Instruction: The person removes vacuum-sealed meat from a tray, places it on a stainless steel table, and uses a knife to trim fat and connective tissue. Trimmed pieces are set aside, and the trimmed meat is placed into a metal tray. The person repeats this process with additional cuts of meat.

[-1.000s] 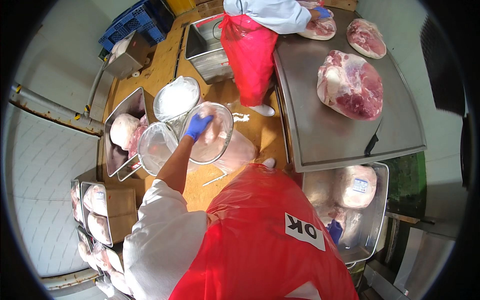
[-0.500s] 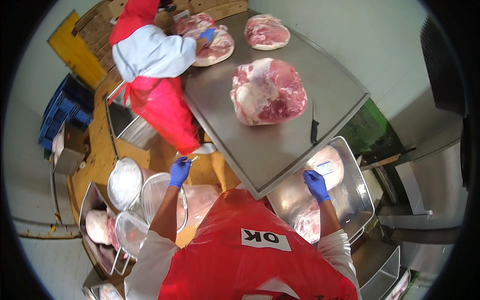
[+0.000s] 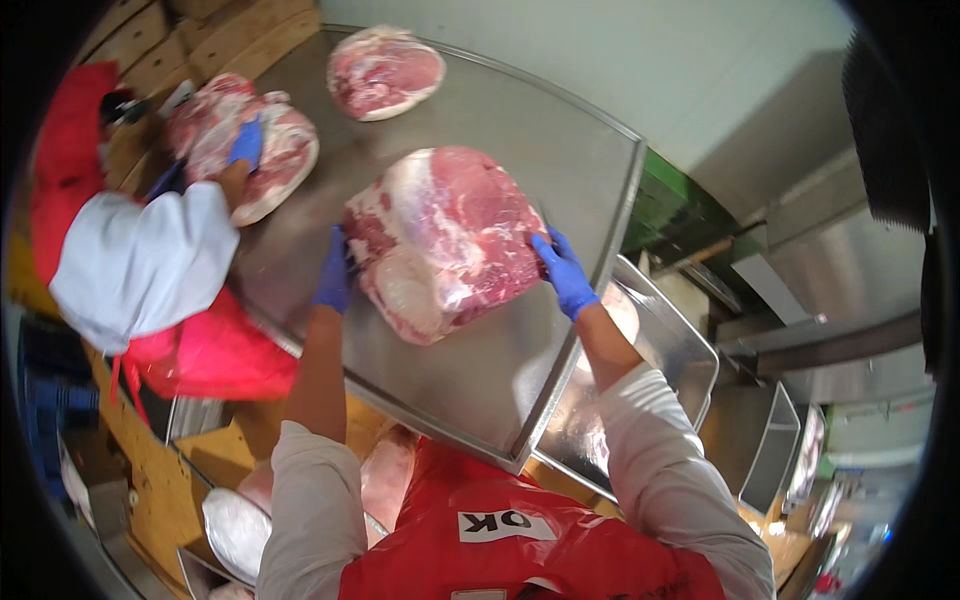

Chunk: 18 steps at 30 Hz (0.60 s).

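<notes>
A large raw pork leg (image 3: pixel 450 240), pink with white fat, lies on the steel table (image 3: pixel 440 385) in front of me. My left hand (image 3: pixel 335 275), in a blue glove, presses against its left side, the fingers partly hidden behind the meat. On the opposite side my right hand (image 3: pixel 564 273), also blue-gloved, grips the edge with fingers on the meat. Between them the two hands hold the piece.
At the far left a co-worker's blue-gloved hand (image 3: pixel 246 145) rests on another cut of meat (image 3: pixel 290 150). A smaller cut (image 3: pixel 385 75) lies at the back. Right of the table stands a steel tub (image 3: pixel 690 350) with meat inside. A white-covered container (image 3: pixel 235 530) stands lower left.
Both hands have moved up from beside the table onto the large pork leg, which now sits turned. The view has shifted; the knife seen right of the meat no longer shows clearly.
</notes>
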Tool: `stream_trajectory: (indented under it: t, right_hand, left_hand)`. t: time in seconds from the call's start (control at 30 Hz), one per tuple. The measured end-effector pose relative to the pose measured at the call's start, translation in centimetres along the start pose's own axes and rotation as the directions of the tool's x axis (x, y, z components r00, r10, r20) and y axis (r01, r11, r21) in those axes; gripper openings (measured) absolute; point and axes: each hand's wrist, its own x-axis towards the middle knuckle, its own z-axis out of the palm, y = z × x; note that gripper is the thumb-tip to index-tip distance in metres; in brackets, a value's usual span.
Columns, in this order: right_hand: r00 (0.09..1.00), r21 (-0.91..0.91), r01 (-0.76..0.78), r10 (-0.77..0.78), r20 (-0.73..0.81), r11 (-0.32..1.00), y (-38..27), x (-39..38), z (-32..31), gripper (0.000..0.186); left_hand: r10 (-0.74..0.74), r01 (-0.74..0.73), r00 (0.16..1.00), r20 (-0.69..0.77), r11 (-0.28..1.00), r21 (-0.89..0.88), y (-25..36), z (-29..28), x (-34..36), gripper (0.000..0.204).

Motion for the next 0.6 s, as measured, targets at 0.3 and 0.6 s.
stream_trajectory:
  t: [0.3, 0.6]
  right_hand:
    - [0.981, 0.527, -0.172, 0.093, 0.173, 0.832, 0.3, 1.5, 1.5, 0.051]
    - [0.992, 0.768, -0.038, 0.119, -0.049, 0.639, 4.1, 0.2, 2.0, 0.046]
  left_hand:
    - [-0.138, 0.27, 0.903, 0.407, 0.919, -0.286, -0.7, 0.0, 9.2, 0.062]
    - [-0.19, 0.251, 0.949, 0.253, 0.938, -0.238, -0.4, 2.8, 9.9, 0.061]
